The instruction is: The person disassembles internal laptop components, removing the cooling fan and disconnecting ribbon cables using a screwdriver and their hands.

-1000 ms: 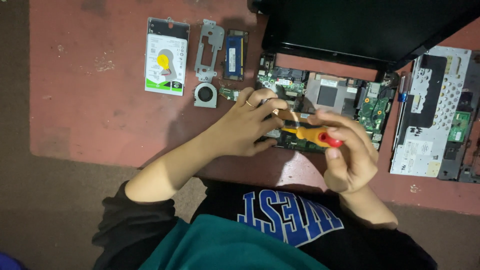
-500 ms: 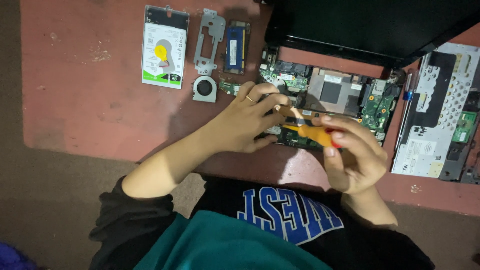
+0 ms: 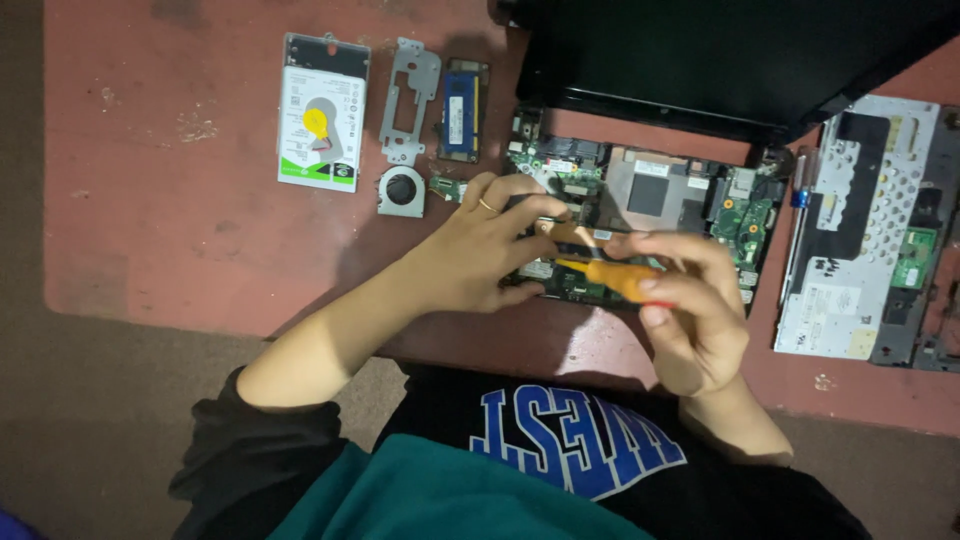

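Note:
An opened laptop lies on the red table [image 3: 150,230], its green motherboard [image 3: 660,195] bare and the black screen [image 3: 720,50] tipped back. My right hand [image 3: 690,310] grips an orange-handled screwdriver [image 3: 615,278] whose tip points left onto the board's near edge. My left hand [image 3: 485,250], a ring on one finger, rests on the board beside the tip, fingers curled around the spot being worked. What lies under my fingers is hidden.
Removed parts lie at the left: a hard drive [image 3: 320,125], a metal bracket [image 3: 405,100], a memory module [image 3: 462,110] and a small round fan [image 3: 402,190]. The detached keyboard frame [image 3: 860,230] and a blue-tipped tool [image 3: 798,190] lie at the right.
The screwdriver handle has turned slightly in my right hand, and my fingers have shifted on it. My left hand stays on the board. The view has drifted a little.

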